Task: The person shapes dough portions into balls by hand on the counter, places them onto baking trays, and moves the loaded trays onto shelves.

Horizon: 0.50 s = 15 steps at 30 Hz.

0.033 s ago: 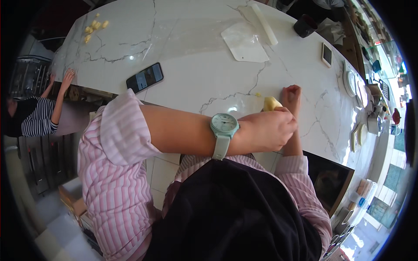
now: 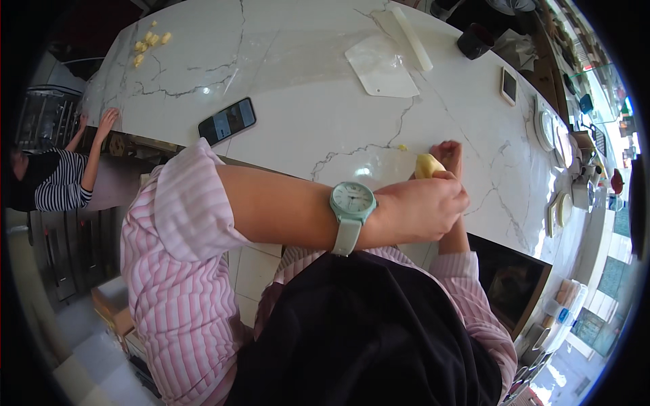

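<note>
Dough (image 2: 426, 164), a small pale yellow lump, sits above the near part of the marbled white worktop (image 2: 298, 111), held in our left hand (image 2: 428, 208). We have that hand clamped on the lump, thumb and fingers pressed round its lower side, while its top shows past them. Our right hand (image 2: 452, 159) is just beyond, with its fingers curled; our left hand partly covers it, so we cannot tell whether it grips or touches the dough. We wear a pale green watch (image 2: 353, 198) on the left wrist, and our left forearm reaches across the front of our dark apron (image 2: 359, 325).

Near the lump, a yellow crumb (image 2: 403, 147) lies on the worktop. To the left we see a dark phone (image 2: 228, 122), lying at a slant close to the edge. Farther off are a flat white scraper (image 2: 380, 71) and, beside it, a long pale bar (image 2: 413, 39). We also see a cluster of yellow pieces (image 2: 149, 44) at the far left, and a dark cup (image 2: 475, 40) at the far right.
</note>
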### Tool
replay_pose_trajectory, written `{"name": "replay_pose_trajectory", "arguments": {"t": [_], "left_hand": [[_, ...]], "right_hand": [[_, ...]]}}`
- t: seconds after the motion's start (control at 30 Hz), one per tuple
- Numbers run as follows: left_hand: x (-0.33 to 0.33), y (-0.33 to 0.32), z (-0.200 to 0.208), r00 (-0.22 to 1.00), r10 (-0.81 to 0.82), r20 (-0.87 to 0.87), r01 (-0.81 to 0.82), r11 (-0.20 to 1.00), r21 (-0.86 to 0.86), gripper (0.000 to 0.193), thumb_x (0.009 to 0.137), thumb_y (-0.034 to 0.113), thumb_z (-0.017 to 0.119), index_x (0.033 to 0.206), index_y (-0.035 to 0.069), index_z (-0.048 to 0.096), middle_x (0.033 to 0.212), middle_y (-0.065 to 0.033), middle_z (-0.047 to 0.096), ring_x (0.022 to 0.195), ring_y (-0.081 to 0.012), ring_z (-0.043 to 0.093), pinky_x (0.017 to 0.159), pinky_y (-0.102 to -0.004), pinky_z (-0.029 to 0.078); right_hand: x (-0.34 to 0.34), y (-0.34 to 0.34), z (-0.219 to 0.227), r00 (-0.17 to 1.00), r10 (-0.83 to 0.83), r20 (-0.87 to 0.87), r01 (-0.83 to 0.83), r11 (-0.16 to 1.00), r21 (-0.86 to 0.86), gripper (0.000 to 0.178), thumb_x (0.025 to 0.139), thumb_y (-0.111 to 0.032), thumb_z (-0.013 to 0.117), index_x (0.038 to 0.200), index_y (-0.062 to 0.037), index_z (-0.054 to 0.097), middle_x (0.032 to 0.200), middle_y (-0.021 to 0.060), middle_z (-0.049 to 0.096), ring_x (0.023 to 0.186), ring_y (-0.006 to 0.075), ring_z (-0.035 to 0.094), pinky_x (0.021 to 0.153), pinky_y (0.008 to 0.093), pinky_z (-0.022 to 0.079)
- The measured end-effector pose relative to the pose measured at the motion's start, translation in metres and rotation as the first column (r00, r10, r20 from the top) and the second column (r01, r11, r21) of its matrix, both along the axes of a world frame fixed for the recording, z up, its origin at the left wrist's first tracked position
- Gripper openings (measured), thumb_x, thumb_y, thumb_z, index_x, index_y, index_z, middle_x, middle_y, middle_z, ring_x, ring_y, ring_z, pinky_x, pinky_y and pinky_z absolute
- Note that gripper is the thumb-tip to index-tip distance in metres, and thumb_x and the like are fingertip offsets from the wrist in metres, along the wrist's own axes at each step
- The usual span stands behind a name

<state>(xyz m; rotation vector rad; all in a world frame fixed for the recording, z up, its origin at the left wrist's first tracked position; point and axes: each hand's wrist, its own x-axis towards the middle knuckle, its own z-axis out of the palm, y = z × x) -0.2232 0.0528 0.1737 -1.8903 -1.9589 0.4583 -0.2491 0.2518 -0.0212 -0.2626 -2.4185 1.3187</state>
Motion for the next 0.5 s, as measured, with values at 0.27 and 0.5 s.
{"name": "replay_pose_trajectory", "arguments": {"t": [0.27, 0.5], "left_hand": [[0.03, 0.002, 0.025, 0.97, -0.08, -0.229, 0.095, 0.994, 0.053, 0.018, 0.071, 0.013, 0.056, 0.085, 0.006, 0.065, 0.088, -0.0054, 0.056, 0.088, -0.0188, 0.048, 0.073, -0.0285, 0.038], [0.024, -0.01, -0.013, 0.995, 0.019, 0.093, -0.033, 0.988, 0.148, 0.015, 0.069, 0.013, 0.053, 0.076, 0.005, 0.063, 0.083, -0.0057, 0.054, 0.081, -0.0191, 0.051, 0.071, -0.0285, 0.042]], "right_hand": [[-0.015, 0.065, -0.007, 0.991, -0.093, -0.097, 0.131, 0.835, 0.535, 0.015, 0.082, -0.013, 0.054, 0.092, -0.0043, 0.045, 0.084, 0.0112, 0.051, 0.077, 0.0299, 0.05, 0.068, 0.0378, 0.042], [0.035, 0.03, -0.019, 0.991, 0.119, -0.069, -0.106, 0.981, 0.162, 0.019, 0.079, -0.009, 0.057, 0.085, -0.0039, 0.04, 0.077, 0.0119, 0.052, 0.068, 0.0307, 0.051, 0.063, 0.0371, 0.042]]}}
